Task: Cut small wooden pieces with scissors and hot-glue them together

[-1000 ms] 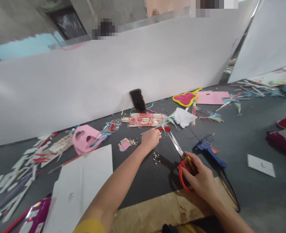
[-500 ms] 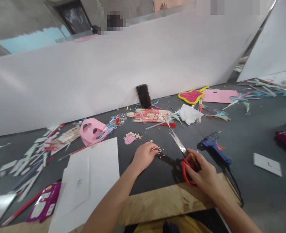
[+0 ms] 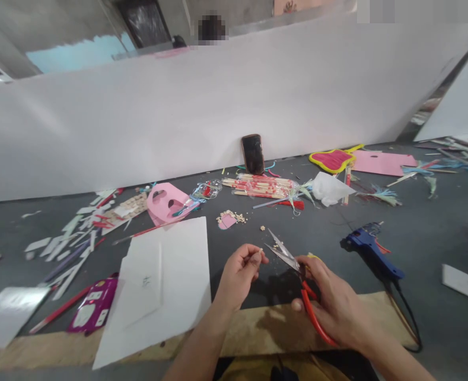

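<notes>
My right hand [image 3: 333, 304] grips red-handled scissors [image 3: 297, 275], lifted off the dark table with the blades parted and pointing up-left. My left hand [image 3: 240, 275] is closed in a pinch on a short thin wooden stick [image 3: 258, 256], held just left of the scissor blades. Small cut wood bits [image 3: 262, 228] lie on the table beyond the blades, and more are heaped on a small pink cut-out [image 3: 228, 219]. A packet of wooden sticks [image 3: 260, 186] lies farther back.
A blue glue gun [image 3: 371, 246] with its cord lies to the right. White paper sheets [image 3: 162, 280] lie left, a plywood board [image 3: 258, 328] near me. A phone [image 3: 252, 153] leans on the white partition [image 3: 218, 106]. Pink shapes and paper scraps [image 3: 71, 238] are scattered around.
My left hand drew back from the stick packet toward me with a stick pinched in it. My right hand lifted the scissors off the table and opened the blades near the stick.
</notes>
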A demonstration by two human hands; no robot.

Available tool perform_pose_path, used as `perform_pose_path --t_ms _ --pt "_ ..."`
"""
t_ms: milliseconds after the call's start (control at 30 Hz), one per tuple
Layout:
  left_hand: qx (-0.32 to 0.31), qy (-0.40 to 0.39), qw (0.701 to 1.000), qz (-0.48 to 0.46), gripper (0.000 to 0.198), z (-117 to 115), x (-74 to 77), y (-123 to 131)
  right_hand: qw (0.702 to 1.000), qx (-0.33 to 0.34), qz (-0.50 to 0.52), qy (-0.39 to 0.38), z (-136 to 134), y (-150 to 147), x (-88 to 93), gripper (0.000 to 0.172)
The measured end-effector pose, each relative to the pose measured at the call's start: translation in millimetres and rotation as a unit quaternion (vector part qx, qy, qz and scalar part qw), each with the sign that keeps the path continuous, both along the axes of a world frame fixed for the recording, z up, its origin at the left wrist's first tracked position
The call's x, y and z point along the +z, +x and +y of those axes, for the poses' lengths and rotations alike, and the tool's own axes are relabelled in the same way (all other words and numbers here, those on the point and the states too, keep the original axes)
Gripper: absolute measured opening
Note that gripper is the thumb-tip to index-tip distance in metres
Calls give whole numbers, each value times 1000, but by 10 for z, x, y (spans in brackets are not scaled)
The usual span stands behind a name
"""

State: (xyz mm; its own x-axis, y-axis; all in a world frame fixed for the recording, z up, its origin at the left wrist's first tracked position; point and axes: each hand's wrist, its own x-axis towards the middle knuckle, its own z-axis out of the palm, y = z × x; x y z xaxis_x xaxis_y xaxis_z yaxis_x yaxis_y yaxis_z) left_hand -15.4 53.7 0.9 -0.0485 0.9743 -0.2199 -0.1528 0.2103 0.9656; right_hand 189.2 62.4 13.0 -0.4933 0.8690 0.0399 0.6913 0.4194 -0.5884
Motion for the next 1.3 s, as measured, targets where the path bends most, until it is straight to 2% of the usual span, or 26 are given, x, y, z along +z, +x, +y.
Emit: perform_pose_path --t_ms 167,367,567,700,933,1300 --pt "6 22 1000 -10 27 -49 -51 -26 997 50 -62 -15 -16 -101 34 51" --pt "-14 14 1000 17 28 -96 -55 -46 995 76 -69 -12 -26 -141 -31 58" --pt "-20 19 998 62 27 -112 -25 -51 994 89 -69 3 -39 -150 -22 60" --pt "-19 27 996 81 26 -127 -3 -48 993 97 -65 15 -44 -159 -44 54" --pt "-12 70 988 136 14 -112 81 -43 992 102 -65 43 -50 -183 -115 46" --pt "-7 57 985 166 20 -86 49 9 996 65 -59 11 -43 -157 -157 35"
